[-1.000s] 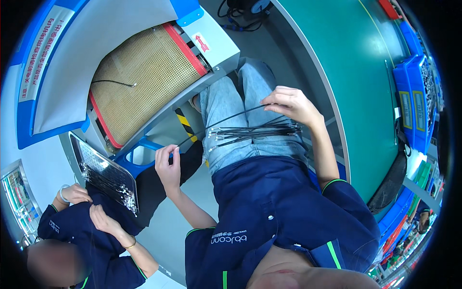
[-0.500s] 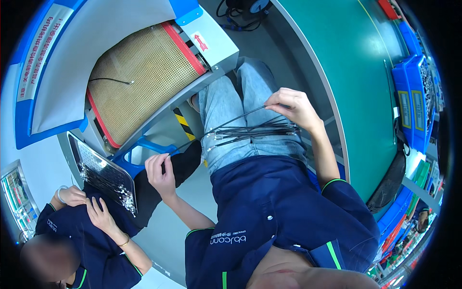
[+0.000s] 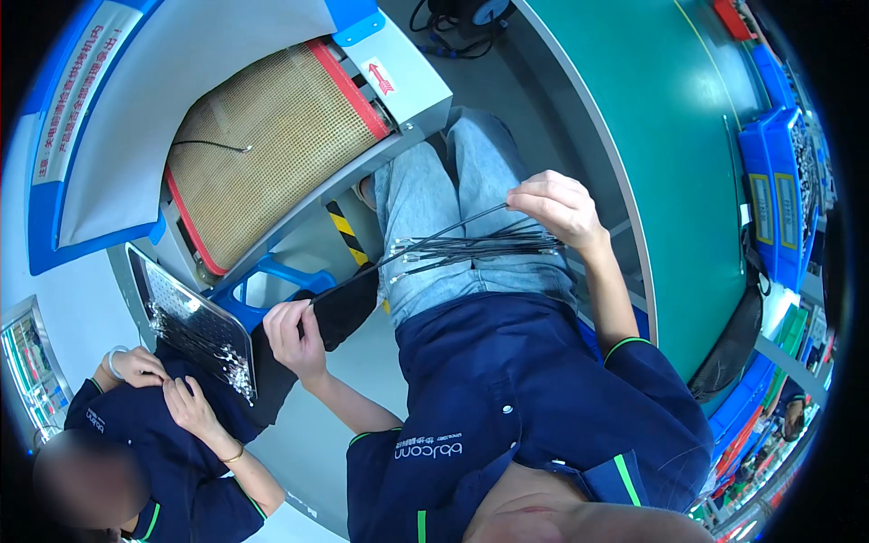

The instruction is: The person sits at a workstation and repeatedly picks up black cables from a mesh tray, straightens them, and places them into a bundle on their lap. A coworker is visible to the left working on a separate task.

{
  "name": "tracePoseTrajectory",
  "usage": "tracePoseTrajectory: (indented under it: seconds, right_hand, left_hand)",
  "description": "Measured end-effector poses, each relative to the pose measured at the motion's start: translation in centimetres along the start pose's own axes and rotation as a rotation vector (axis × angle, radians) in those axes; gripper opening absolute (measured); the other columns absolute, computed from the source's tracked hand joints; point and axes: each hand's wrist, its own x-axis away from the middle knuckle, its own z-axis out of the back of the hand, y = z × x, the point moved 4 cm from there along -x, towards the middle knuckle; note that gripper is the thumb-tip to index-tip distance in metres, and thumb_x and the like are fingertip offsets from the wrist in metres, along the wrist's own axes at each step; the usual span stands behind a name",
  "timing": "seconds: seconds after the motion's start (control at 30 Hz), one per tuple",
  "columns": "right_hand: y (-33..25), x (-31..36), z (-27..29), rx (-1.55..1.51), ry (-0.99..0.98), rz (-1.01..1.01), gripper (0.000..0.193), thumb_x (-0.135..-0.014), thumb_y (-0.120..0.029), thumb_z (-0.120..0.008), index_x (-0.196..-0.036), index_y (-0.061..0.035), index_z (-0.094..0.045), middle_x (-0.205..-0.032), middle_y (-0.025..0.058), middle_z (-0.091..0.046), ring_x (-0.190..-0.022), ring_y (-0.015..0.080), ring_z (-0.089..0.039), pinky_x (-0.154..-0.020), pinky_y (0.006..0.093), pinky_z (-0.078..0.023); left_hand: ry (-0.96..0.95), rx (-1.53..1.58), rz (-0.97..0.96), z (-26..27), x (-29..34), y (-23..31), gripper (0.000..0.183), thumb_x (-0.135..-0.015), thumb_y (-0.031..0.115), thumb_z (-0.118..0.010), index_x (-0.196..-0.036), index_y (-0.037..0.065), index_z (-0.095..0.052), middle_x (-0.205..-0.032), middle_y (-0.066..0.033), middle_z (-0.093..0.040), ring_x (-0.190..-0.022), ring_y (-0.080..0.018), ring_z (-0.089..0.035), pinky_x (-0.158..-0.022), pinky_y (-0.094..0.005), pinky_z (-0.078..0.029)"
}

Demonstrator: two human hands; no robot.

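Between my two hands a thin black cable [image 3: 406,252] is stretched on a slant above my lap. My left hand [image 3: 297,339] pinches its lower left end, beside my left leg. My right hand [image 3: 561,210] grips the other end over my right thigh, fingers closed together. A bundle of similar black cables [image 3: 484,247] with small metallic ends lies across my thighs, just under the held one. The tips of the held cable are hidden in my fingers.
At upper left stands a conveyor machine with a tan mesh belt [image 3: 272,145]; a single black cable [image 3: 210,143] lies on it. A co-worker at lower left has a metal tray [image 3: 186,312] of cables. A green table [image 3: 661,136] and blue bins [image 3: 769,181] are at right.
My left hand has moved slightly left and down, and my right hand slightly right. The cable stays held between them. The view has shifted a little.
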Motion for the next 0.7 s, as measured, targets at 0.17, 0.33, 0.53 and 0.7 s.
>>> tracePoseTrajectory:
  seconds: [0.17, 0.33, 0.53, 0.7]
  right_hand:
    - [-0.4, -0.1, 0.8, 0.117, 0.006, 0.189, 0.031, -0.066, -0.005, -0.064, -0.096, 0.0004, -0.064, -0.089, 0.0100, -0.064, -0.075, 0.0232, -0.062, -0.063, 0.0316, -0.053]
    - [-1.2, -0.4, 0.4, 0.145, 0.060, 0.346, 0.028, -0.068, -0.003, -0.068, -0.096, 0.0007, -0.064, -0.086, 0.0088, -0.063, -0.070, 0.0201, -0.061, -0.063, 0.0308, -0.054]
    - [-0.3, -0.4, -0.3, 0.083, 0.014, 0.057, 0.027, -0.067, 0.003, -0.067, -0.094, 0.0005, -0.066, -0.082, 0.0087, -0.065, -0.068, 0.0189, -0.063, -0.058, 0.0283, -0.051]
    - [0.6, 0.2, -0.7, -0.112, 0.014, -0.119, 0.017, -0.069, 0.003, -0.073, -0.084, -0.0009, -0.065, -0.074, 0.0081, -0.065, -0.065, 0.0192, -0.062, -0.057, 0.0279, -0.049]
  left_hand:
    - [-0.091, 0.062, 0.117, -0.7, -1.2, -0.3, 0.011, -0.076, -0.004, -0.068, -0.083, 0.001, -0.062, -0.081, -0.0099, -0.062, -0.079, -0.0268, -0.059, -0.074, -0.0347, -0.047]
    - [-0.118, 0.127, 0.191, -0.4, -0.5, -0.8, 0.010, -0.075, -0.004, -0.068, -0.082, 0.000, -0.062, -0.080, -0.0093, -0.063, -0.078, -0.0256, -0.060, -0.071, -0.0336, -0.048]
    - [-0.112, 0.149, 0.167, -0.6, -0.5, -0.8, 0.011, -0.073, -0.004, -0.068, -0.081, 0.001, -0.062, -0.079, -0.0084, -0.063, -0.077, -0.0251, -0.059, -0.069, -0.0332, -0.048]
    - [-0.093, 0.152, 0.154, -0.4, -0.7, -0.8, 0.013, -0.072, -0.005, -0.069, -0.080, 0.001, -0.061, -0.079, -0.0080, -0.063, -0.076, -0.0251, -0.060, -0.068, -0.0335, -0.048]
